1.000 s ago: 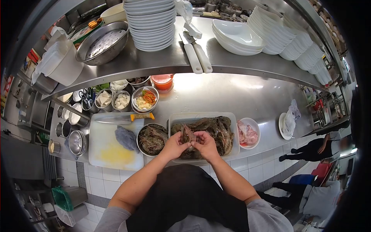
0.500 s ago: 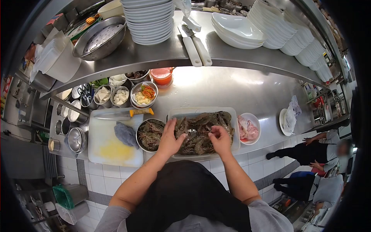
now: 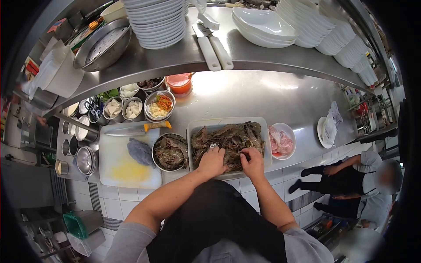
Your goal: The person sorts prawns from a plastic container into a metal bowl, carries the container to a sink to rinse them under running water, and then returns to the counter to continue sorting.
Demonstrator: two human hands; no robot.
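A pale rectangular tub full of raw, dark-shelled shrimp is right in front of me. Both my hands are over its near side. My left hand has its fingers curled down onto a shrimp lying between the hands; the fingertips are partly hidden. On the other side of that shrimp, my right hand pinches with thumb and fingers bent. Left of the tub, a round metal bowl contains more shrimp. A white bowl of pale pink raw meat sits to its right.
On the left, a cutting board bears a yellow-handled knife and a grey cloth. Metal containers of cut food stand behind it. An overhead shelf carries stacked plates and two white-handled tools. Another person stands at right.
My left hand has moved right and nearer to me, from the tub's left rim to beside my right hand. My right hand has shifted slightly down. The person at right has changed position.
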